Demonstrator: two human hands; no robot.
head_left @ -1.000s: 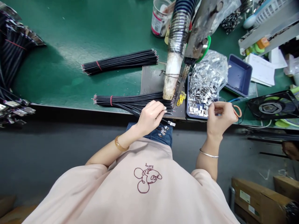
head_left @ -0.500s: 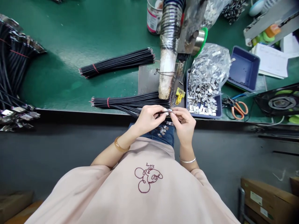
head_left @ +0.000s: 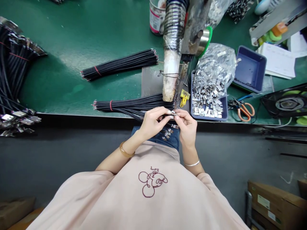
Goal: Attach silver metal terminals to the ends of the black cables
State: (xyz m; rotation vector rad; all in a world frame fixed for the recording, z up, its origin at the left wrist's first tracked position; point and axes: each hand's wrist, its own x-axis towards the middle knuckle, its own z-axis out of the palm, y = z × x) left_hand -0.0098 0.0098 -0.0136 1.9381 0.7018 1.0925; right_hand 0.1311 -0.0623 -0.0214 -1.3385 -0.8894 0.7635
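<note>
Just right of frame centre, a small metal connector is pinched between fingertips of the left hand and right hand, the 2 equally near, its long axis apparently laid left to right, just below the black cables.

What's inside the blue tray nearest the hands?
Loose metal pieces at the near end of the tray; a clear bag with more pieces lies over its far end. Anything beneath the bag and pile is covered.

The right hand has moved from the tray of metal pieces to the left hand.
</note>
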